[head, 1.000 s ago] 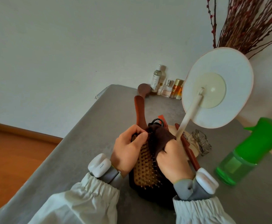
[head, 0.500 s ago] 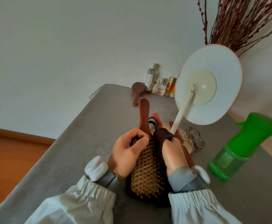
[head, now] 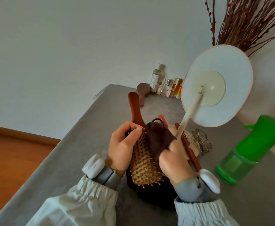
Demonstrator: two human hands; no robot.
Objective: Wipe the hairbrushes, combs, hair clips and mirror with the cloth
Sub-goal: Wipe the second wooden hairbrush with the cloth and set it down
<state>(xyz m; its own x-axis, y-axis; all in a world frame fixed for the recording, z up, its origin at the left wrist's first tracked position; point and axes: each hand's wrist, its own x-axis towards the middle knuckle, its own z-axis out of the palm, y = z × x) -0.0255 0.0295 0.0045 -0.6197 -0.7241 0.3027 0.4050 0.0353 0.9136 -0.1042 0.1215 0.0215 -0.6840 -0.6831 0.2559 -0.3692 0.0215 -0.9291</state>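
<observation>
A wooden paddle hairbrush (head: 143, 162) with pale bristles is held above the table, handle pointing away from me. My left hand (head: 123, 148) grips its left edge near the neck. My right hand (head: 174, 162) holds a dark brown cloth (head: 158, 141) and presses it onto the bristles on the right side. A round white mirror (head: 218, 85) on a white stem shows its back, just right of my hands. A reddish comb (head: 190, 154) lies under my right hand. A metal hair clip (head: 202, 142) sits on a pale dish. A small brown brush (head: 142, 92) lies farther back.
A green spray bottle (head: 247, 150) stands at the right. Several small cosmetic bottles (head: 166, 85) line the wall at the table's far end. Dried red branches (head: 247, 22) rise behind the mirror. The grey table (head: 68, 160) drops off on the left to a wooden floor.
The cloth in my right hand has shifted along the bristles near the brush's neck. The brush stays in my left hand, and the view has tilted slightly.
</observation>
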